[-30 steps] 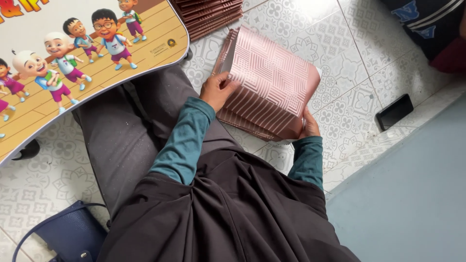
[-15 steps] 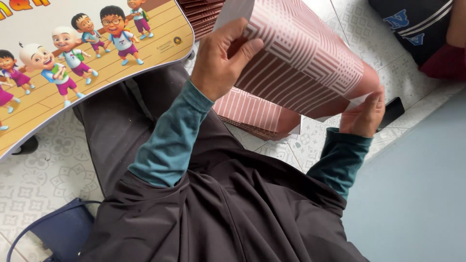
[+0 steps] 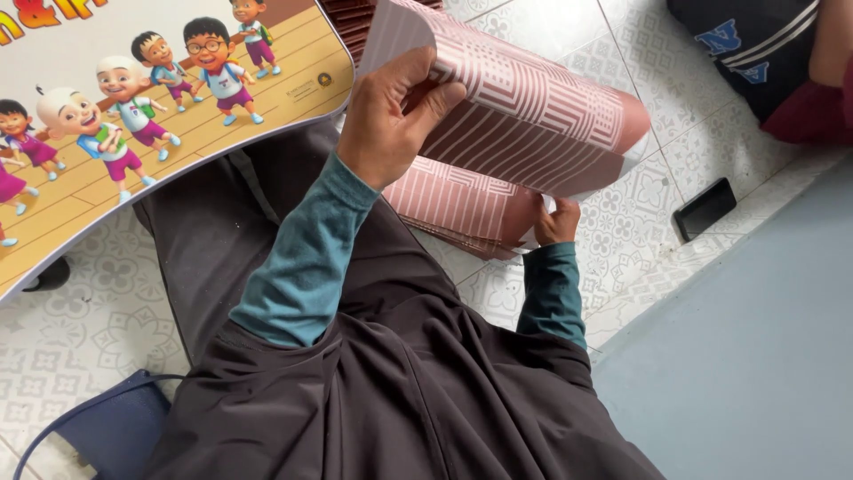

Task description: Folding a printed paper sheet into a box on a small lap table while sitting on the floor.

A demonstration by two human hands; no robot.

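The left hand and right hand gripped a curled pink patterned sheet above a matching stack on the tiled floor, beside a cartoon-printed desk.

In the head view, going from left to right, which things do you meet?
Cartoon-printed board → left hand → curled pink patterned sheet → black phone on the tiled floor.

Head view, steeply down, close.
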